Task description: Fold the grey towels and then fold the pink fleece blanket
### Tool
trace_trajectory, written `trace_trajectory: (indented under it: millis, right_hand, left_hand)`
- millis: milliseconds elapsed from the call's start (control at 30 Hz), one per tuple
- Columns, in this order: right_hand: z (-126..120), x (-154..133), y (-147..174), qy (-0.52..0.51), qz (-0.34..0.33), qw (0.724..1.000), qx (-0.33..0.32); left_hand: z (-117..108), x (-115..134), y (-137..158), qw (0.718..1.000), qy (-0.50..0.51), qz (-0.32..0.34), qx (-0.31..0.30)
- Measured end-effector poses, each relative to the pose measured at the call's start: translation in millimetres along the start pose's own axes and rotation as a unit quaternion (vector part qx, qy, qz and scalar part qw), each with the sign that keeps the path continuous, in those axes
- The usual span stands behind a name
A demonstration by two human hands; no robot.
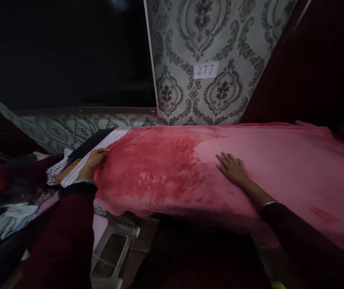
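Observation:
A plush pink and red blanket (160, 168) lies spread along a long surface, its front edge hanging down in folds. At its left end my left hand (97, 157) is closed, fingers and thumb pinching the blanket's edge. My right hand (232, 167) lies flat and open on the lighter pink part, fingers spread and pointing up and left. Beyond the blanket's left edge shows a striped cloth (80, 164) on the same surface, close to my left wrist.
A large dark television (69, 56) hangs on the patterned wall above. A paper marked 277 (205, 70) is stuck on the wallpaper. Piled clothes (12, 218) sit at the left. A white plastic stool (116, 241) stands below the front edge.

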State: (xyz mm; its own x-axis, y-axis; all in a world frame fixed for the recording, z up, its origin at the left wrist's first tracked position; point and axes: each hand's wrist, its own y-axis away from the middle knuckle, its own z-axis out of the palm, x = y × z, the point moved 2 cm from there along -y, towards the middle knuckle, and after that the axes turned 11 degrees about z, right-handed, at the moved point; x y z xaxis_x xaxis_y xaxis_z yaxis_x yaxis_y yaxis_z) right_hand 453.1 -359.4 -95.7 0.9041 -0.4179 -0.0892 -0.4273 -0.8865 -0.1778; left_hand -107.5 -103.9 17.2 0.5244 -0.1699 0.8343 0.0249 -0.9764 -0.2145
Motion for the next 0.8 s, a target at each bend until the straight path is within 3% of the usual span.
trace_trajectory:
  millis: [100,233,467,800]
  right_hand:
    - [-1.3,-5.8,0.5,-0.017,0.003,1.000,-0.011]
    - [2.6,-25.2,8.0,-0.039,-0.030,0.999,-0.007]
    - [15.8,-41.1,12.2,-0.142,-0.112,0.983,0.023]
    - [15.5,-52.3,3.7,-0.169,-0.131,0.977,0.006]
  left_hand:
    - [-5.7,4.0,-4.0,0.997,0.041,-0.016,-0.067]
    - [-7.0,7.8,-6.3,0.991,-0.004,-0.016,-0.130]
    - [-15.9,9.4,-12.8,0.990,-0.008,0.021,-0.140]
    - [-45.3,36.5,-4.8,0.988,0.001,0.087,-0.131]
